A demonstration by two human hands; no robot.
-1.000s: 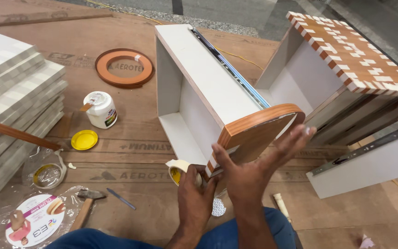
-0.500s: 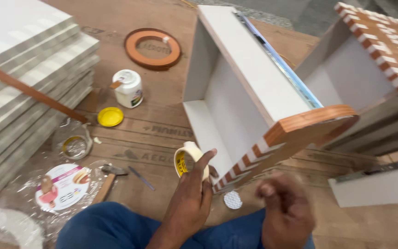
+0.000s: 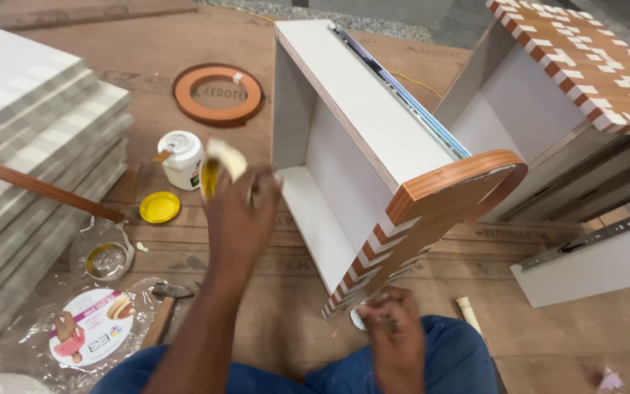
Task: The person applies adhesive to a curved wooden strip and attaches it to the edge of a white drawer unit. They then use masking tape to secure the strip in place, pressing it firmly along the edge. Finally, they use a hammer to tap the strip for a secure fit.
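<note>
Above the cardboard-covered floor (image 3: 184, 44), our left hand (image 3: 238, 219) is raised and clasps a roll of masking tape (image 3: 216, 171), fingers curled around it, just right of the open white glue jar (image 3: 181, 159). Our right hand (image 3: 395, 328) sits low near our knee, fingers bent at the striped lower edge of the white drawer box (image 3: 373, 138); whether it grips anything we cannot tell. A yellow lid (image 3: 160, 207) lies below the jar, a coil of orange edge banding (image 3: 218, 93) beyond it, a hammer (image 3: 165, 306) nearer us, and stacked white panels (image 3: 30, 146) at left.
</note>
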